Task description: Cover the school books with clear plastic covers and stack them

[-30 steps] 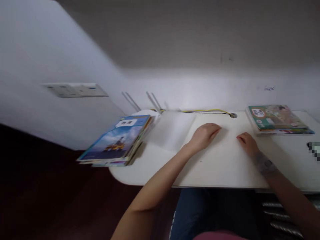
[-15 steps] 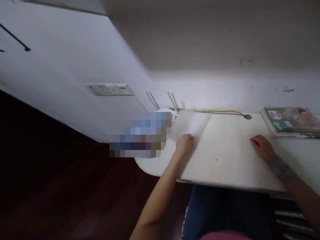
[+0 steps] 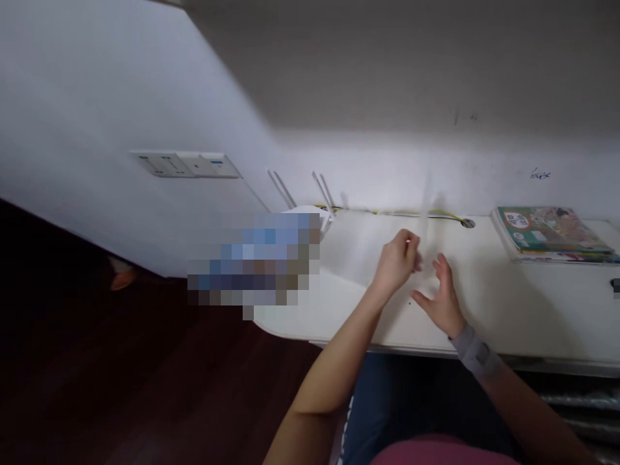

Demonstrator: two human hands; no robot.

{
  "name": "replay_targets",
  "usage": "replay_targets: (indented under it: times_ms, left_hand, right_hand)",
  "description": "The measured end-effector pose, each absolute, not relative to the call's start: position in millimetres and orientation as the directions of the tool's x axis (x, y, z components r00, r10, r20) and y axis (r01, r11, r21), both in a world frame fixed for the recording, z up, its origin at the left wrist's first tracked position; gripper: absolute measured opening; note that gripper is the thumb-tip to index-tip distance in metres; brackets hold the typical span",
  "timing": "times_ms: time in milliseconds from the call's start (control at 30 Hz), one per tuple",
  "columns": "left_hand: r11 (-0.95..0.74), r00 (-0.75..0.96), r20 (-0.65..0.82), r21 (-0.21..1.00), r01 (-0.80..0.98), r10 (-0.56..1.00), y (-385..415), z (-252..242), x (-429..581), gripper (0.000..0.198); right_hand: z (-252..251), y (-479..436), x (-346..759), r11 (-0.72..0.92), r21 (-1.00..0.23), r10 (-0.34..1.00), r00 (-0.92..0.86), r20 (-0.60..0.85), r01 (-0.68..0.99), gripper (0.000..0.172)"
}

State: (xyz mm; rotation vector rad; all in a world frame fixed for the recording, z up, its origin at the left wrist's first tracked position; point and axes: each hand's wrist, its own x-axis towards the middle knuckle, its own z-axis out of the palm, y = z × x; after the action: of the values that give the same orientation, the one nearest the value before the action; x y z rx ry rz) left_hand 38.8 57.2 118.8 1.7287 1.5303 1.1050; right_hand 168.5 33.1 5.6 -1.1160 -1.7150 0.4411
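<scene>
I can read no text here. The round badge (image 3: 517,221) on the green book (image 3: 555,234) and the ink scrawl (image 3: 540,173) on the white wall (image 3: 387,169) are too small to make out.

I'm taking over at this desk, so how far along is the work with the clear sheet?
Nothing looks finished: the green-covered book lies flat and shut on the white desk. In hand: the left hand appears to pinch a blurred clear plastic sheet upright, with the right hand open beside it. Left: that book and the pixelated stack at the desk's other end, neither touched.
</scene>
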Motion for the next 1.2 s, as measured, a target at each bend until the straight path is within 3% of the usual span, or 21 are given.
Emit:
replay_targets:
  times_ms: [100,267,367,500,567,633,733,800,900,1067,1133,1200]
  left_hand:
    - [-0.355,0.048,0.352,0.918,0.174,0.935,27,147,56,0.025]
    - [-0.456,-0.262,0.502,0.862,0.22,0.824,2,157,11,0.022]
    - [-0.323,-0.422,0.41,0.909,0.265,0.809,5,124,-29,0.023]
    - [0.007,-0.421,0.226,0.875,0.484,0.878,4,65,-62,0.027]
    - [0.16,-0.407,0.161,0.744,0.649,0.899,0,41,-66,0.028]
    - [0.306,-0.406,0.075,0.538,0.785,0.911,-5,27,-62,0.032]
    - [0.414,-0.42,-0.038,0.265,0.871,0.907,-10,17,-50,0.039]
    - [0.401,-0.4,-0.052,0.216,0.89,0.915,-11,14,-43,0.041]
    - [0.329,-0.346,0.025,0.246,0.912,0.938,-9,13,-43,0.039]
    - [0.149,-0.233,0.386,0.235,0.96,0.893,10,39,-82,0.04]
    - [0.179,-0.237,0.477,0.164,0.97,0.847,23,58,-109,0.04]
    - [0.273,-0.279,0.453,0.081,0.959,0.847,39,73,-137,0.041]
  right_hand:
    - [23,32,165,0.522,-0.67,0.731,0.128,0.67,0.527,0.075]
    - [56,45,246,0.495,-0.348,0.446,0.111,0.888,0.796,0.041]
    - [67,33,297,0.396,-0.135,0.406,-0.041,0.913,0.908,0.039]
    - [57,3,325,0.401,0.074,0.617,-0.329,0.715,0.913,0.045]
    - [40,-8,328,0.433,0.105,0.722,-0.414,0.554,0.895,0.045]
    - [20,-14,331,0.437,0.105,0.793,-0.438,0.424,0.893,0.043]
    - [-9,-15,340,0.444,0.122,0.838,-0.46,0.295,0.888,0.041]
    - [-22,-14,348,0.469,0.14,0.839,-0.49,0.237,0.872,0.039]
    - [-26,-14,353,0.488,0.151,0.834,-0.511,0.21,0.859,0.054]
    - [-6,-11,322,0.475,0.148,0.812,-0.497,0.305,0.867,0.057]
    - [1,-8,301,0.507,0.126,0.789,-0.518,0.329,0.852,0.055]
    - [4,-6,281,0.559,0.09,0.766,-0.555,0.325,0.824,0.054]
